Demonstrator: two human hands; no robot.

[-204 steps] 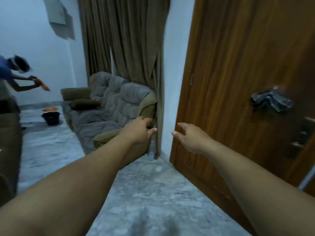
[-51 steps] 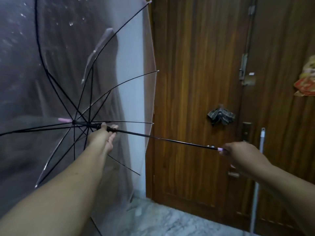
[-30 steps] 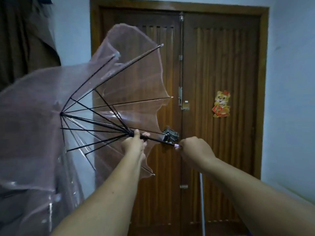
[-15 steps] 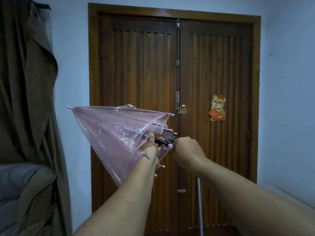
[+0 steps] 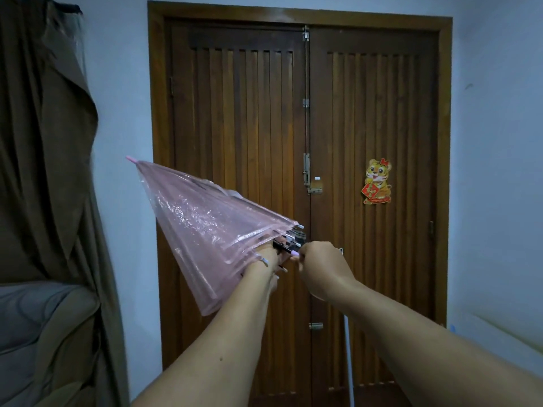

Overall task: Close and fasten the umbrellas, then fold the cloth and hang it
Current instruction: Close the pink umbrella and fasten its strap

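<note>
left hand: mostly hidden inside the pink umbrella canopy's open end.
umbrella handle: buried in the right hand.
cloth: behind the umbrella's rib tips, barely showing.
sofa: cut off left of the umbrella.

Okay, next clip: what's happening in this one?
A person stands facing a closed wooden double door and holds a pink see-through umbrella out in front of them. The canopy is collapsed, tip pointing up and to the left. The left hand is at the open end of the canopy, mostly hidden by the plastic, and the right hand grips the handle end. No strap looks wrapped around the canopy, so it does not appear fastened.
</note>
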